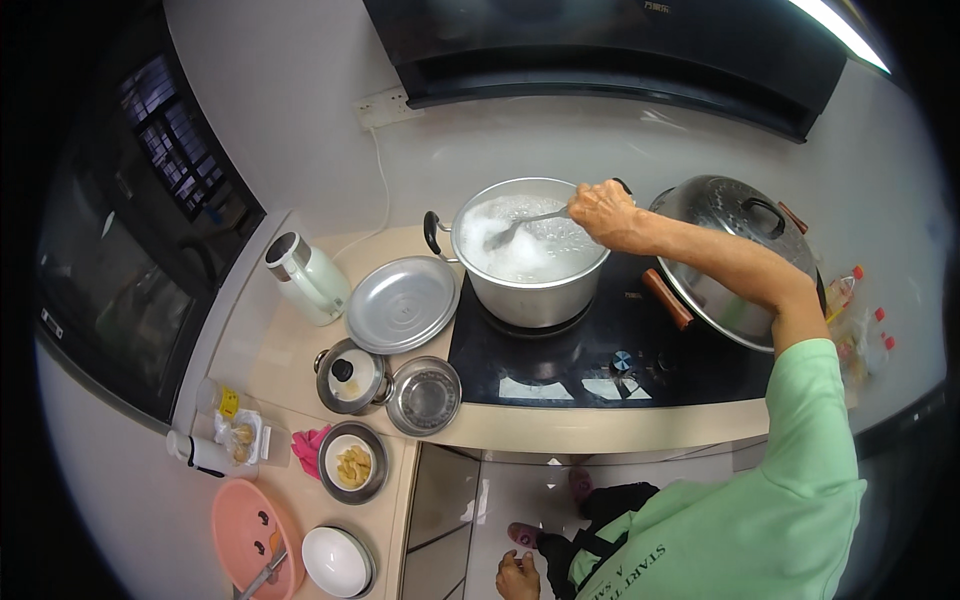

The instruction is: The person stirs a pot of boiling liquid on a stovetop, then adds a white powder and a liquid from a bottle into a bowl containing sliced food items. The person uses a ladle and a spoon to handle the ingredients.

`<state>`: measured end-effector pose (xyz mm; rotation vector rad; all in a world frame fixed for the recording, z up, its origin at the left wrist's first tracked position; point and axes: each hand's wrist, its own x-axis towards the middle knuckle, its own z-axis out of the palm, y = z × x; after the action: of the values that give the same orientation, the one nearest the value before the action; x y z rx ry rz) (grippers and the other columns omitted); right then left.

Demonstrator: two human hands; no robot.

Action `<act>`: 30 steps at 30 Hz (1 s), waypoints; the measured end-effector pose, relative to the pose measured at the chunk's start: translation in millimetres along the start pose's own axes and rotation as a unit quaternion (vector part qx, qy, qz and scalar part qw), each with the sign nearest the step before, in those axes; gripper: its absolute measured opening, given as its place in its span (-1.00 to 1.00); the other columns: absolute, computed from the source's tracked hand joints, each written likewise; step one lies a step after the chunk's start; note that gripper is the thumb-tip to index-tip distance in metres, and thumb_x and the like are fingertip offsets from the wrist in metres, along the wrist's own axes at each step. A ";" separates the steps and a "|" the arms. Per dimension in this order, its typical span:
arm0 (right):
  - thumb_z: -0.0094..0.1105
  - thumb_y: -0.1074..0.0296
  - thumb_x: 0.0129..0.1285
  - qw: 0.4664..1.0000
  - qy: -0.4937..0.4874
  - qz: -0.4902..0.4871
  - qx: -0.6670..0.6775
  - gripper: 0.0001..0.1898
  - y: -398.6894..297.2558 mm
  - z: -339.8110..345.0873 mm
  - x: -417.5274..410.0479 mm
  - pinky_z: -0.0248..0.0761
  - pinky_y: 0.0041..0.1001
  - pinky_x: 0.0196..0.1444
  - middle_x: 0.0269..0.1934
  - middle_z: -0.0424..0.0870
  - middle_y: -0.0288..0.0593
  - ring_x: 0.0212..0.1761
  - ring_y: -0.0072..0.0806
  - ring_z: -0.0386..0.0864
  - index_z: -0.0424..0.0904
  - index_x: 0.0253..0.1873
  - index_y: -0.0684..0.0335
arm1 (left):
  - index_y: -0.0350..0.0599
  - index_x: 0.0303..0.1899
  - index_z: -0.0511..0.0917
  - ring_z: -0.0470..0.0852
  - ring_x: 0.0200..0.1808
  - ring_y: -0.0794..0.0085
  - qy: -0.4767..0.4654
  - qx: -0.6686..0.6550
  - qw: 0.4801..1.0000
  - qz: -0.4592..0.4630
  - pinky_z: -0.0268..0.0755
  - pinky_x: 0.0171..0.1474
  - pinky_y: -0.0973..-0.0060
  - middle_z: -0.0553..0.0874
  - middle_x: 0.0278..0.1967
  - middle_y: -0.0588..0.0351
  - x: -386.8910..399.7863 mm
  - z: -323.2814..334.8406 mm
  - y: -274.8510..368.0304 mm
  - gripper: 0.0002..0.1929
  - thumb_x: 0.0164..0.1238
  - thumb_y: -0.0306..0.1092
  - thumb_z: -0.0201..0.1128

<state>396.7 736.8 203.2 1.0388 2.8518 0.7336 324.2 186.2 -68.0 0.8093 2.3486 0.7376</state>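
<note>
My right hand (609,215) is closed around the handle of a metal ladle or large spoon (504,235), whose head dips into white foam. That foam and bubbling, cloudy liquid (536,259) fill a large aluminium pot (534,296) with black handles, standing on the left of a black glass cooktop (555,375). Low at the bottom of the view, over the floor, hangs my left hand (518,576), its fingers loosely curled with nothing seen in them. A round aluminium lid (403,304) lies on the counter left of the pot.
A lidded pan (731,262) with wooden handles stands at right. Leftward are a kettle (315,281), small lidded pot (350,376), metal bowl (425,396), bowl of yellow food pieces (354,465), pink basin (240,517) and white bowl (335,562). A black range hood (615,67) hangs above.
</note>
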 end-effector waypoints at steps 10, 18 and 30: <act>0.31 0.40 0.13 0.978 -0.204 -0.012 -0.050 -0.80 3.9 -90.0 -28.6 0.68 -0.25 -0.12 -0.21 0.84 0.01 -0.10 -0.18 0.83 0.82 -0.15 0.23 | -0.26 0.10 0.67 0.76 -0.15 -0.15 0.033 0.041 0.996 -0.072 0.58 -0.02 0.09 0.80 -0.20 -0.24 6.8 -5.1 -33.3 -0.62 0.47 -0.14 0.32; 0.26 0.38 0.18 0.947 -0.318 0.031 0.032 -0.84 -10.2 -135.8 -22.2 0.67 -0.24 -0.19 -0.33 0.82 -0.01 -0.19 -0.28 0.81 0.82 -0.27 0.26 | -0.27 0.09 0.67 0.77 -0.20 -0.12 0.040 0.032 0.998 -0.030 0.59 -0.07 0.13 0.79 -0.26 -0.25 22.7 3.5 -50.4 -0.62 0.46 -0.15 0.34; 0.31 0.47 0.19 0.999 0.004 -0.033 -0.032 -0.92 2.2 -17.0 12.2 0.67 -0.30 -0.22 -0.30 0.84 -0.09 -0.20 -0.25 0.83 0.80 -0.30 0.20 | -0.25 0.11 0.67 0.77 -0.22 -0.08 -0.003 0.061 0.998 -0.029 0.60 -0.08 0.15 0.80 -0.28 -0.23 35.7 4.4 -40.1 -0.62 0.47 -0.15 0.34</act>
<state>385.5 738.6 221.0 0.9314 2.8336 0.8206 287.9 184.7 -107.8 0.7896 2.4206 0.5707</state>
